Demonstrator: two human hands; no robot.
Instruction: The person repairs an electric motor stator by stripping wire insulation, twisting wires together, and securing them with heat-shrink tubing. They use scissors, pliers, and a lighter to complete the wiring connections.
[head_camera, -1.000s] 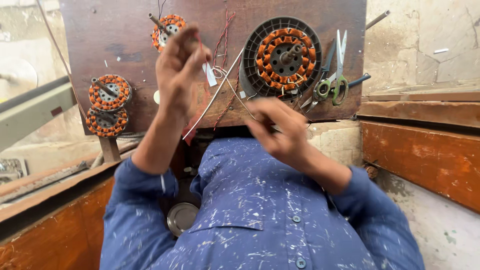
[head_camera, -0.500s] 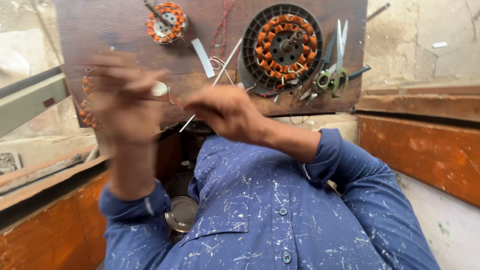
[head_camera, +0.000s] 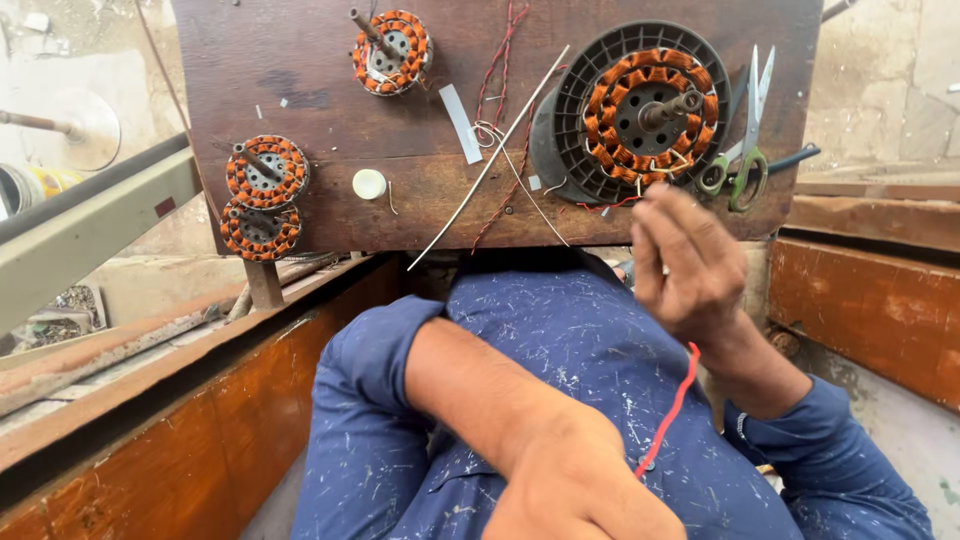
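Red wire runs slack between the two hands, below the near edge of the wooden worktop, over the blue shirt. Right hand sits just below the large black-housed stator near the worktop's near right corner, its fingers pinched shut on a thin pale wire. Left hand is low at the frame's bottom, closed, the red wire ending at it; green-handled scissors lie at the worktop's right edge.

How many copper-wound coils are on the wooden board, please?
4: one top centre, two stacked at the left edge, and a larger one inside the black housing on the right.
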